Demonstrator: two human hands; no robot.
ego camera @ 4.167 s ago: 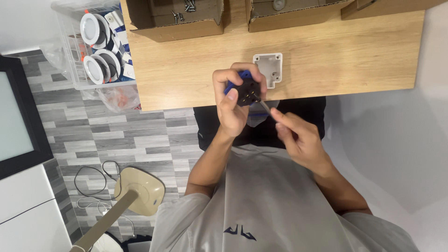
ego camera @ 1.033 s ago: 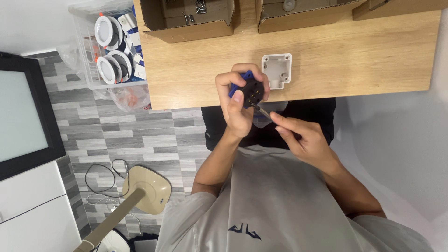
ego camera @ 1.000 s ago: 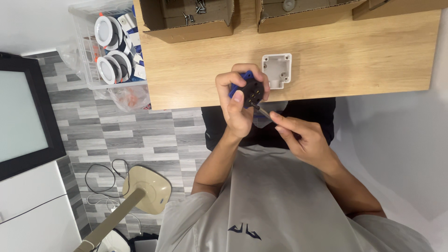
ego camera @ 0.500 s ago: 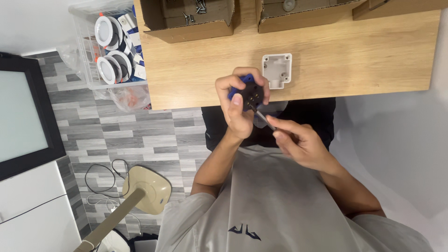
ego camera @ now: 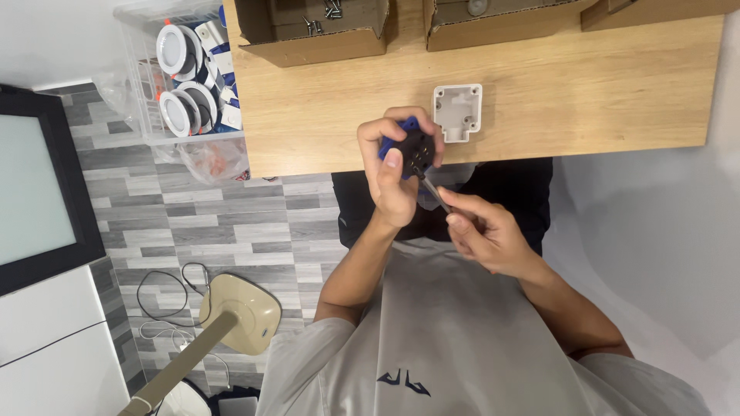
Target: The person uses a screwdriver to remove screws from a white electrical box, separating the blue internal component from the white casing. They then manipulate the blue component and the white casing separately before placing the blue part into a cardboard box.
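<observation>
My left hand (ego camera: pixel 395 171) grips a small blue and black plug-like part (ego camera: pixel 410 147) just over the near edge of the wooden table (ego camera: pixel 586 85). My right hand (ego camera: pixel 482 231) holds a thin screwdriver (ego camera: pixel 433 192), whose tip touches the black face of that part. A white square plastic box (ego camera: pixel 458 112) with corner screw posts lies open on the table, right beside the held part.
Two open cardboard boxes (ego camera: pixel 312 31) (ego camera: pixel 501 19) stand along the table's far edge, one with screws inside. A clear bin (ego camera: pixel 189 85) of round white light fittings stands on the floor at the left. A beige stand base (ego camera: pixel 243 304) and cable lie below.
Over the last second the hands stayed nearly in place. My right hand has shifted slightly on the screwdriver, which still meets the blue and black part. The view has drifted a little since the oldest frame.
</observation>
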